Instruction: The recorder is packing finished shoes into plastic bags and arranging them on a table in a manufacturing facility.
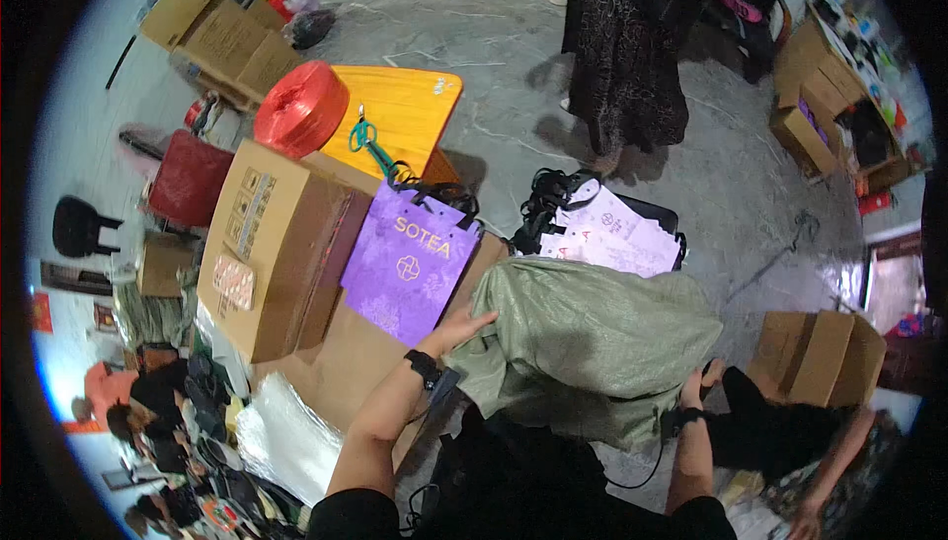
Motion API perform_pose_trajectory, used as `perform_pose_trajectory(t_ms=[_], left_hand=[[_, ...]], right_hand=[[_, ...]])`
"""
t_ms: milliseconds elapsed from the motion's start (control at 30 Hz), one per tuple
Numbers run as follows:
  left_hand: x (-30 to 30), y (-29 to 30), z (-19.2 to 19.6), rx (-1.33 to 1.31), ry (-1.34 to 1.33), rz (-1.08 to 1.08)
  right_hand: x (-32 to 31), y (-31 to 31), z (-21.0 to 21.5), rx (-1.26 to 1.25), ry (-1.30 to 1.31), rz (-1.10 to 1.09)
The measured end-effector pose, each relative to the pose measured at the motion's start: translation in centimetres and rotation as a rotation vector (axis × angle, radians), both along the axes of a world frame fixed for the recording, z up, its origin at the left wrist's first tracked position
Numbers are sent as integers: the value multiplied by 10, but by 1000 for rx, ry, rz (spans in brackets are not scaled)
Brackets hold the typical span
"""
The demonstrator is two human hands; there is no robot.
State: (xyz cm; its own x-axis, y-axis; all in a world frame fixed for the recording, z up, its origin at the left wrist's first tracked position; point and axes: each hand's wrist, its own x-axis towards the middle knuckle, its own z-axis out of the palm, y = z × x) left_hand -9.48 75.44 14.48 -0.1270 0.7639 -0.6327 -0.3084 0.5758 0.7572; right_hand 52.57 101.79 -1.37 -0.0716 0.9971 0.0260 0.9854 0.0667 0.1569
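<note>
The left grip (466, 330) holds the left edge of the green woven sack (597, 338); the right grip (694, 388) meets its right edge, its fingers partly hidden, so I cannot tell whether it is closed. The sack lies between both grips, in front of the torso and just nearer than the pale lilac bags (614, 232). For good handling, I judge: draw both edges apart evenly to flatten folds; lift clear of the black handles (541, 206); avoid sweeping the purple bags (403, 278) at left.
</note>
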Motion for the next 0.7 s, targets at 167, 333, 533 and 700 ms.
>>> perform_pose_trajectory(t_ms=[167,333,533,700], left_hand=[[17,-81,49,-38,-40,181],[66,-143,-24,184,480,78],[119,-263,8,-144,575,6],[168,-362,17,-205,532,25]], right_hand=[[-64,-56,47,-507,1,-73],[-89,-40,73,-346,-42,-57],[-288,-126,242,-9,-84,655],[-395,-229,230,-295,110,1162]])
